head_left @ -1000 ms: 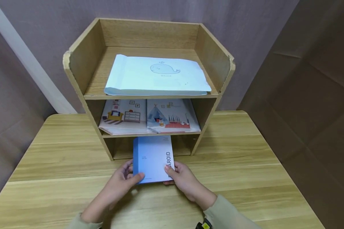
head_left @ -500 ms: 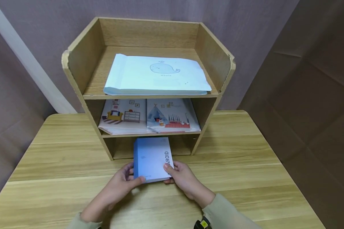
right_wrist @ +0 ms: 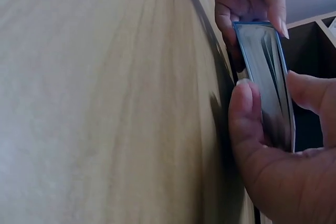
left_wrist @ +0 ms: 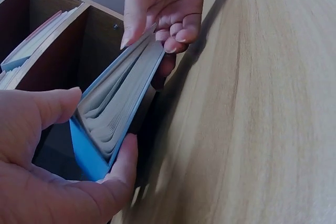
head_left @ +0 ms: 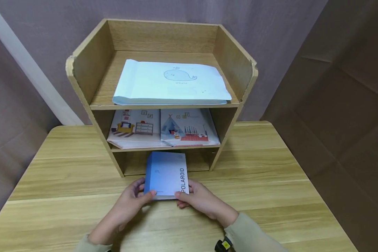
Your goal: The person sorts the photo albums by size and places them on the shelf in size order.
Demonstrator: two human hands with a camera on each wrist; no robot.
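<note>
A blue-to-white photo album [head_left: 166,175] marked POLAROID is held at the front of the shelf's bottom compartment, its far end overlapping the opening. My left hand [head_left: 130,201] grips the dark blue spine side, thumb on the cover and fingers beneath. At the opposite near corner my right hand [head_left: 203,201] pinches the album, thumb on top. In the left wrist view the page edges [left_wrist: 126,90] face the camera, and the leaves fan slightly apart between the covers. The right wrist view shows the album [right_wrist: 265,69] tilted, with thumb and fingers on either side.
A wooden shelf unit [head_left: 163,107] stands at the back of the table [head_left: 271,196]. On its top lies a pale blue whale-print book [head_left: 173,84]. Two illustrated books [head_left: 137,134] [head_left: 192,127] lie side by side on the middle shelf. Curtains hang behind.
My right thumb has slid down and left to the album's near edge, uncovering the whole word POLAROID. The album has shifted slightly left; my left hand keeps its grip.
</note>
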